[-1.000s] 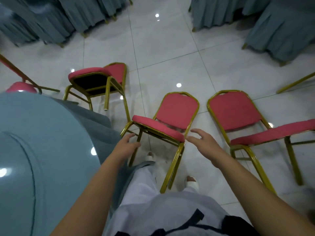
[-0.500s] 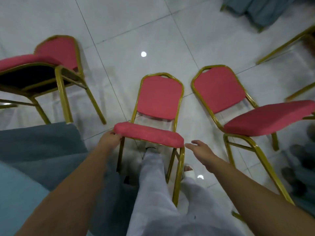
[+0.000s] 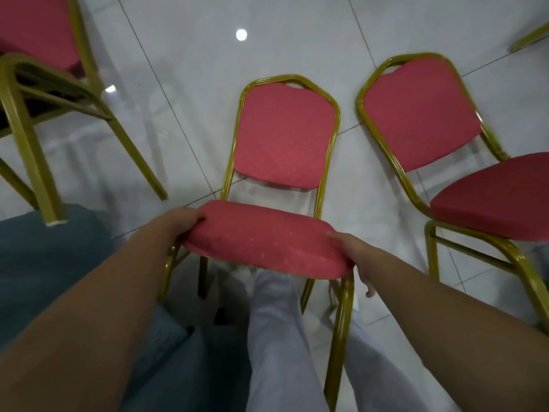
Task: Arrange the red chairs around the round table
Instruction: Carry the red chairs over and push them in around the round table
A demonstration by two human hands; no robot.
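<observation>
We hold the middle chair (image 3: 285, 138) by its padded seat (image 3: 261, 242). Our left hand (image 3: 184, 223) grips the left edge with the fingers curled under it. Our right hand (image 3: 352, 254) grips the near right corner, with the thumb on top. The chair stands on the glossy tiled floor (image 3: 184, 55), between the left chair (image 3: 35, 34) and the right chair (image 3: 416, 114). The table (image 3: 44, 263) is at the near left, and we see only its blue-grey cloth (image 3: 68, 307).

We think several things can go wrong from here.
- **Grip:** the seat edge is soft padding, not frame, so the hands may slip if we lift or pull quickly.
- **Our own leg:** our trouser leg (image 3: 273, 337) is under the seat, between the front legs of the chair, so a pull toward us can knock the frame against our shin or foot.
- **Right chair:** it stands just beside, so a turn to that side may strike gold frame against gold frame.
- **Left chair:** its near leg ends right at the cloth, so if we swing the chair to the left it may hit that leg or drag the cloth.
- **Floor:** on such a shiny floor the metal legs may also slide or scrape.

We find no brand, label or writing on anything here. The red fabric shows only small pale dots.
</observation>
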